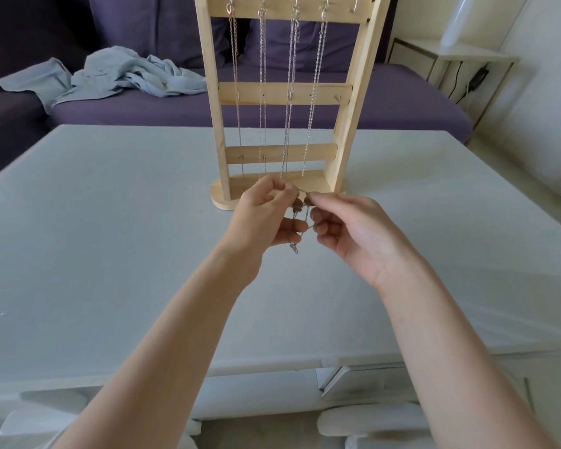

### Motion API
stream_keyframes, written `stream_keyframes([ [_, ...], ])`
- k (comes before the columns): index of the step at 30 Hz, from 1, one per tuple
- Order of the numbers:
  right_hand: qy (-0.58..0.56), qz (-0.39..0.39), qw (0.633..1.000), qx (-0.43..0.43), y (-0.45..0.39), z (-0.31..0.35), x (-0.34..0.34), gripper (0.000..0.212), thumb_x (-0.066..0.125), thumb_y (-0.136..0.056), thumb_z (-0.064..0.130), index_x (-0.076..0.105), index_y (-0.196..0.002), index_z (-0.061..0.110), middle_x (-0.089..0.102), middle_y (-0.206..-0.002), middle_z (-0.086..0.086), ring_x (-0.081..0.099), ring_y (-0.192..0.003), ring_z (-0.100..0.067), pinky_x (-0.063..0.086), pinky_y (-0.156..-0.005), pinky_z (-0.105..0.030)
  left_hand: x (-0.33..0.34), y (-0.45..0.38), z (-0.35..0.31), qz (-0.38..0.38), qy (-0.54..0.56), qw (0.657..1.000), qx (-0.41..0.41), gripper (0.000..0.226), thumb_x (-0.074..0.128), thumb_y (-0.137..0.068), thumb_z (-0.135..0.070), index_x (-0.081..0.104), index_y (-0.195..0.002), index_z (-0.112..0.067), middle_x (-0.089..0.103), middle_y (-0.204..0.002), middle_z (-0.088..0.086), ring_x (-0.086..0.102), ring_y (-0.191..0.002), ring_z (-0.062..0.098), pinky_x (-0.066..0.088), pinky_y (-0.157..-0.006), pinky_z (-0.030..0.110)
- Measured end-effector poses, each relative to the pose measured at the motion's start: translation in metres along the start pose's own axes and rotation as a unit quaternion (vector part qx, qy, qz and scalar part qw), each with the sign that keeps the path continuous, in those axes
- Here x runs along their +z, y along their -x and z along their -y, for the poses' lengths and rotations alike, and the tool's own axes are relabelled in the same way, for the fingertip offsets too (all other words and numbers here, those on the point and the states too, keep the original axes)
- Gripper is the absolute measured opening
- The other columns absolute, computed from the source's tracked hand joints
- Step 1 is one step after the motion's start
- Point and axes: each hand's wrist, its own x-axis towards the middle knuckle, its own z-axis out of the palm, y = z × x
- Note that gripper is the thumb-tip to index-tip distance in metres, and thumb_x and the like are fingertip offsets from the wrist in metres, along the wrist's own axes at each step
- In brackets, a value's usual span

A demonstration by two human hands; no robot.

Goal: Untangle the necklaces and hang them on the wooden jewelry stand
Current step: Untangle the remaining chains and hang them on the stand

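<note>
1. Both forearms reach forward over the pale desk (110, 241) and meet just in front of the base of the wooden jewelry stand (285, 92).
2. The left hand (266, 215) is turned with its palm toward the right; its thumb and first finger are pressed together on a thin necklace (297, 218), and the lower fingers are curled beside the chain.
3. The right hand (350, 234) faces the left one, palm partly up; its thumb and first finger pinch the same necklace near some small dark beads, and the other fingers are bent inward.
4. The necklace is held between the two hands, above the desk; a short piece with a clasp (294, 247) hangs down under the left hand.
5. Four silver chains (263, 92) hang from hooks on the top bar of the stand and reach down to its base.
6. Behind the desk is a purple sofa (370, 105) with a crumpled light blue cloth (117, 76) on it.
</note>
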Motion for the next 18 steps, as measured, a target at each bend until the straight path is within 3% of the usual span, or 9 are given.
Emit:
stream_keyframes([
  [5,-0.015,0.011,1.000,0.008,0.0008,0.0017,0.0019,0.021,0.053,-0.092,0.009,0.062,-0.072,0.010,0.056,-0.053,0.001,0.046,-0.046,-0.011,0.037,-0.049,-0.020,0.0002,-0.0003,0.0012,0.014,0.006,1.000,-0.026,0.010,0.048,-0.097,-0.014,0.054,-0.097,-0.006,0.057,-0.083,0.003,0.054,-0.045,0.009,0.046,-0.045,0.019],
  [12,0.094,-0.087,0.990,-0.061,0.0006,-0.0038,0.0027,0.020,0.050,-0.086,0.003,0.059,-0.069,0.004,0.054,-0.047,0.000,0.040,-0.042,-0.013,0.030,-0.040,-0.019,0.0045,0.0021,0.0010,0.037,-0.013,0.998,-0.040,0.010,0.049,-0.095,-0.011,0.057,-0.091,-0.005,0.059,-0.077,0.002,0.055,-0.046,0.008,0.046,-0.045,0.018],
  [18,0.098,-0.049,0.991,-0.081,0.0007,-0.0019,0.0047,0.021,0.053,-0.088,0.007,0.057,-0.067,0.005,0.047,-0.046,0.002,0.037,-0.042,-0.012,0.028,-0.041,-0.021,0.0010,0.0027,0.0015,0.058,-0.015,0.997,-0.052,0.007,0.060,-0.091,-0.016,0.061,-0.090,-0.009,0.061,-0.074,-0.001,0.054,-0.050,0.006,0.044,-0.046,0.016],
])
